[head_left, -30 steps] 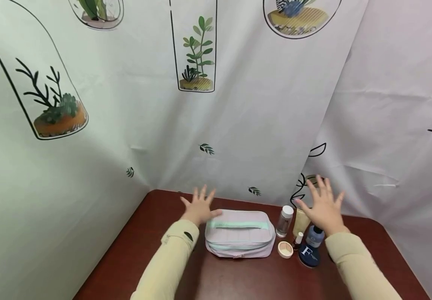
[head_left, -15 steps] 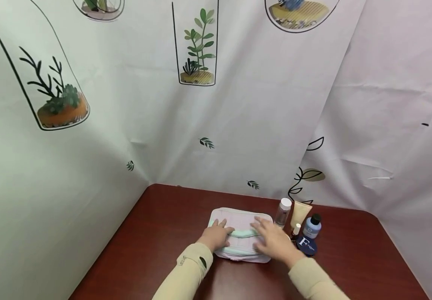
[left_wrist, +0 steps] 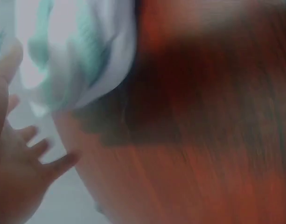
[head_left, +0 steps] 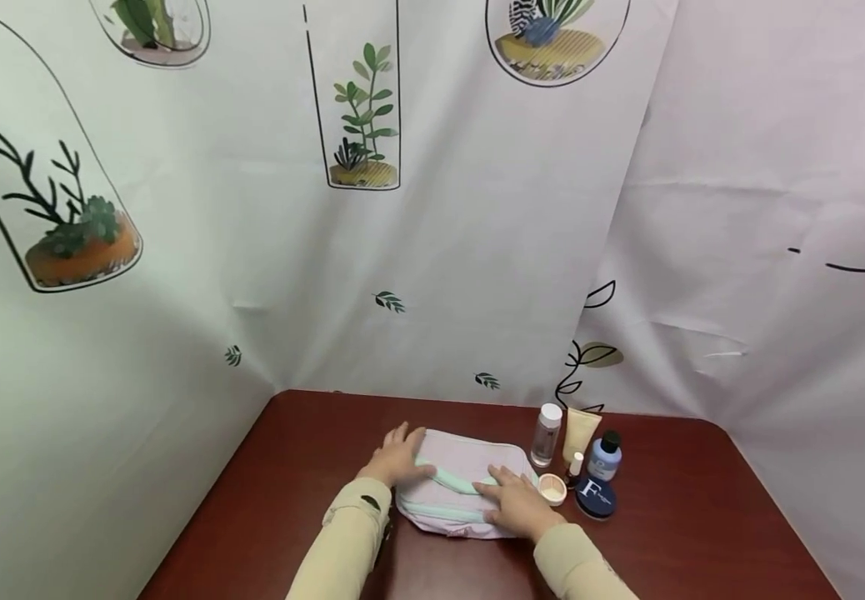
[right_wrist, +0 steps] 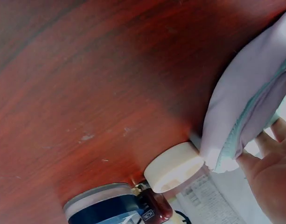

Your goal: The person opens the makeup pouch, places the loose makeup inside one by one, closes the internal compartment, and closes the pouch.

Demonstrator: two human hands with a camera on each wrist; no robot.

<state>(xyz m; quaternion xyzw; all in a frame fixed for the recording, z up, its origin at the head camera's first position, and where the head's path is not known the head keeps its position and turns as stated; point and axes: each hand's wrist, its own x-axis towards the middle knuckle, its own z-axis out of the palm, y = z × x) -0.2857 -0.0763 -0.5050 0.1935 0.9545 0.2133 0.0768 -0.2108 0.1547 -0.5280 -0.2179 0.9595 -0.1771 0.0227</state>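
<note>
A pale pink zip bag (head_left: 470,450) with a mint-green carry strap and zip lies on the table in the head view. My left hand (head_left: 397,460) is at its left end, fingers spread and straight. In the blurred left wrist view that left hand (left_wrist: 19,172) shows splayed fingers beside the bag (left_wrist: 103,51). My right hand (head_left: 520,505) rests on the bag's right side near the strap, fingers loosely extended. The right wrist view shows the fingertips of my right hand (right_wrist: 273,170) against the bag (right_wrist: 243,100).
Right of the bag stand a clear bottle (head_left: 545,435) with a white cap, a cream tube (head_left: 579,433), a blue bottle (head_left: 604,458), a small white-capped bottle (head_left: 575,468), a round compact (head_left: 552,489) and a dark blue round case (head_left: 595,497). A printed cloth hangs behind the table (head_left: 672,533).
Both hands came down from raised over the table onto the bag. Since then the left hand has shifted to the bag's far left corner, and the bag has turned slightly. The head view has shifted.
</note>
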